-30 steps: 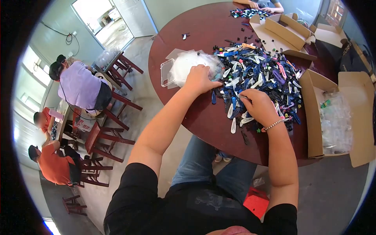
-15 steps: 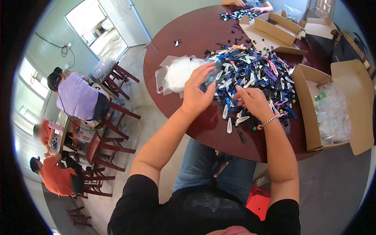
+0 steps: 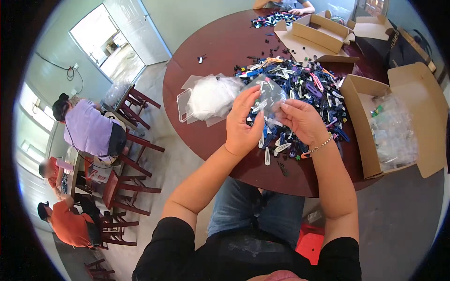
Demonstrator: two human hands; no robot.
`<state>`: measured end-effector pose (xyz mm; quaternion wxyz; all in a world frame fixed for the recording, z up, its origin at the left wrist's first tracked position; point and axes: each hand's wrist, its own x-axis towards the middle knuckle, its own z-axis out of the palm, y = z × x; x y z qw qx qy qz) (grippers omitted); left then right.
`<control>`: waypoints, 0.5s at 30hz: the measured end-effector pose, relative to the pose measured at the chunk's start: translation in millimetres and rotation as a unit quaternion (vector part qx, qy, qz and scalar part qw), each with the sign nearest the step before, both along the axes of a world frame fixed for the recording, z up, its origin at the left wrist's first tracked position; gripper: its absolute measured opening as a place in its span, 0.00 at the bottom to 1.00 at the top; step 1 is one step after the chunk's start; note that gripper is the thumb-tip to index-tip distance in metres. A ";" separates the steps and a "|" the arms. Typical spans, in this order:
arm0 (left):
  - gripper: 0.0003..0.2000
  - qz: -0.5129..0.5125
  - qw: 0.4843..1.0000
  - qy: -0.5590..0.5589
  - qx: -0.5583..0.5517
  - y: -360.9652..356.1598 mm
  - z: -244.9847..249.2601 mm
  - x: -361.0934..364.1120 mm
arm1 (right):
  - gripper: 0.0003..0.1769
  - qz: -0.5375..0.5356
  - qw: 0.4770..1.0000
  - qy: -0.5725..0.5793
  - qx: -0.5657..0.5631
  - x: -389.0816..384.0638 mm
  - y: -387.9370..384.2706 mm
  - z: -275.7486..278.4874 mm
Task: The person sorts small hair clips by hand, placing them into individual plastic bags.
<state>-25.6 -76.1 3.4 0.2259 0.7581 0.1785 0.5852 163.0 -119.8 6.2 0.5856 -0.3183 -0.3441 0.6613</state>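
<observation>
A small clear plastic bag [image 3: 270, 92] is stretched between my two hands, above the near part of a large heap of hair clips [image 3: 323, 112]. My left hand [image 3: 243, 125] has its fingertips on the bag's left side, the thumb lower down along it. On the other side, my right hand [image 3: 302, 122] pinches the bag's right edge between thumb and fingers. Dark blue, black, white and a few pink and purple clips show in the heap, some seen through the film. To the left of my left hand lies a stack of clear bags [image 3: 213, 97].
At the right edge of the round table [image 3: 197, 51] stands an open cardboard box [image 3: 363, 136] with filled clear bags. More cardboard boxes [image 3: 318, 33] lie at the back, near another person's hands and a smaller clip pile [image 3: 274, 19]. Several people sit at tables on the left.
My right hand has come up from the clips to the bag and now grips its edge. The bag has turned and spread out between both hands. The view has shifted slightly.
</observation>
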 end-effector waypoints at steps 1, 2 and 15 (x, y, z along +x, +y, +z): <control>0.23 0.016 0.999 0.033 -0.016 -1.1 -1.9 0.7 | 0.08 -0.026 0.999 -0.020 0.010 1.6 1.3 -1.4; 0.23 0.033 0.997 0.065 -0.031 -1.7 -3.2 1.8 | 0.08 -0.052 0.998 -0.041 0.020 2.7 2.1 -2.3; 0.14 0.089 0.980 0.175 -0.027 1.5 0.1 15.4 | 0.04 -0.127 0.941 -0.294 0.107 -0.4 5.0 -6.9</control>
